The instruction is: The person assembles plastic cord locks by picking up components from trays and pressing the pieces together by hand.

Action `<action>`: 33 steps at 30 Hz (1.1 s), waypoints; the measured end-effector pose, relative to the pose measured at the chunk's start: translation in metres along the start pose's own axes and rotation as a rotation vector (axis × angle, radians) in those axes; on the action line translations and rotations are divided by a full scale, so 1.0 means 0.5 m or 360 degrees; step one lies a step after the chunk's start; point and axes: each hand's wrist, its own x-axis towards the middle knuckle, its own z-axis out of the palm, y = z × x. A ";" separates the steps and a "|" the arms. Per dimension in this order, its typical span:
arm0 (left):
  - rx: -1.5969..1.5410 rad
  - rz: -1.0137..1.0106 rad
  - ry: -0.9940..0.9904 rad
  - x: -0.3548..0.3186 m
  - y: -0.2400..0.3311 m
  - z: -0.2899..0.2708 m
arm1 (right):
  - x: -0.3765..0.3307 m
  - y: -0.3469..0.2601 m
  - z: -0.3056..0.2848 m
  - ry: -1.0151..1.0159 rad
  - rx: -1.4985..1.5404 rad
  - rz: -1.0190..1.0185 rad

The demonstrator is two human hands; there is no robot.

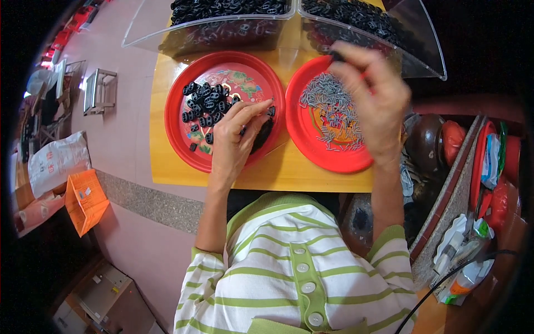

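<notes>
Two red plates sit side by side on a yellow table [167, 167]. The left plate [178, 133] carries several small black oval parts [204, 103]. The right plate [311, 145] holds a heap of small grey metal pins [331, 103]. My left hand [233, 142] rests over the right half of the left plate, fingertips pinched around a small pin near the plate's rim. My right hand [370, 97] is raised above the right plate, its fingertips closed on a small black part [335, 55] near the far clear bin.
Two clear plastic bins [233, 22] [378, 28] full of black parts stand at the table's far edge. An orange crate [83, 200] and a white sack [55, 161] lie on the pink floor at left. Cluttered bags, bottles and a dark jar [425, 145] crowd the right.
</notes>
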 end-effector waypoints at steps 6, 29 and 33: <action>0.0351 0.0162 -0.0243 0.028 -0.029 0.002 | 0.143 -0.045 -0.068 0.0088 -0.0499 0.0811; -0.1069 -0.0544 0.0020 -0.048 0.009 0.005 | -0.144 0.056 0.106 -0.0506 -0.0245 0.0344; -0.1647 -0.0876 0.0002 -0.078 0.023 0.004 | -0.136 0.053 0.106 -0.0569 -0.0288 0.0281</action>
